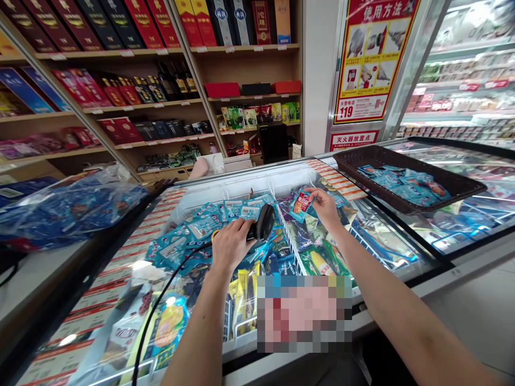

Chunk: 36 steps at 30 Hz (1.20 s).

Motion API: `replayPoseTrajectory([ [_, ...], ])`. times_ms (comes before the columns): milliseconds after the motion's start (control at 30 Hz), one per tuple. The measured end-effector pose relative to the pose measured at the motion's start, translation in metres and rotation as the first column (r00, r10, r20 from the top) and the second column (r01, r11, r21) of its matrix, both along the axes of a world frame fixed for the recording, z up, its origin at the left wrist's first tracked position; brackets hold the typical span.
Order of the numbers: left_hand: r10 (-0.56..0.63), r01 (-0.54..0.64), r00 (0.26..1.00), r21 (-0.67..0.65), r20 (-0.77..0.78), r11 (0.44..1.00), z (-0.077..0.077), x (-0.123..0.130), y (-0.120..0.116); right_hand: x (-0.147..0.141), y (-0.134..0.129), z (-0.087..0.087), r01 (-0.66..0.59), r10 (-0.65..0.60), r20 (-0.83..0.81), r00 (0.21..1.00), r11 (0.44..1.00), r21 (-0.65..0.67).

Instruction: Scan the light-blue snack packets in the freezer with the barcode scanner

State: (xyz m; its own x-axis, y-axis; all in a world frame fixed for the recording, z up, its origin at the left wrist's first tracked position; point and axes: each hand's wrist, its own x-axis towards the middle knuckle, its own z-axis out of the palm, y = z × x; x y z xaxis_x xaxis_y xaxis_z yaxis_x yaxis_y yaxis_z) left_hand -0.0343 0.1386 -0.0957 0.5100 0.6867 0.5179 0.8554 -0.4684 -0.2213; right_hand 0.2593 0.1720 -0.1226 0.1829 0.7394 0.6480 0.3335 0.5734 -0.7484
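My left hand (232, 244) is closed around a black barcode scanner (265, 222), whose head points to the right. A black cable (164, 292) trails from it down to the lower left. Between the fingertips of my right hand (324, 206) is a small blue snack packet (300, 206) with a red and white label, held above the freezer. A heap of similar blue packets (201, 228) lies to the left of and behind the scanner, several with barcodes facing up. Under my hands, wire dividers (292, 241) part the ice creams in the chest freezer.
A dark brown basket (454, 195) with more blue packets rests on the freezer at right. A large clear plastic bag of blue packets (76, 209) lies at left. Shelves (153, 104) with boxes and bottles stand behind. A blurred patch covers the front freezer edge.
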Motion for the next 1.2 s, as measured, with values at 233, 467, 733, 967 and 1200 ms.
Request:
replayPoseTrajectory([
  [233, 0.053, -0.053, 0.998, 0.031, 0.028, 0.998, 0.0, -0.001, 0.0, 0.008, 0.005, -0.01, 0.145, -0.145, 0.004, 0.989, 0.989, -0.018],
  [467, 0.139, -0.143, 0.987, 0.046, 0.075, 0.989, 0.005, -0.003, -0.002, 0.018, 0.004, -0.013, 0.462, -0.454, 0.107, 0.885, 0.883, -0.076],
  [733, 0.286, -0.29, 0.943, -0.001, 0.17, 0.957, 0.008, -0.009, -0.002, 0.03, 0.005, -0.019, 0.695, -0.658, 0.23, 0.717, 0.701, -0.16],
  [967, 0.346, -0.349, 0.913, -0.025, 0.216, 0.937, 0.012, -0.014, -0.003, -0.007, -0.004, -0.011, 0.578, -0.519, 0.461, 0.72, 0.816, 0.016],
  [1200, 0.398, -0.407, 0.883, -0.015, 0.248, 0.913, 0.014, -0.023, -0.002, -0.067, -0.004, -0.018, 0.145, -0.06, 0.719, 0.693, 0.988, -0.057],
])
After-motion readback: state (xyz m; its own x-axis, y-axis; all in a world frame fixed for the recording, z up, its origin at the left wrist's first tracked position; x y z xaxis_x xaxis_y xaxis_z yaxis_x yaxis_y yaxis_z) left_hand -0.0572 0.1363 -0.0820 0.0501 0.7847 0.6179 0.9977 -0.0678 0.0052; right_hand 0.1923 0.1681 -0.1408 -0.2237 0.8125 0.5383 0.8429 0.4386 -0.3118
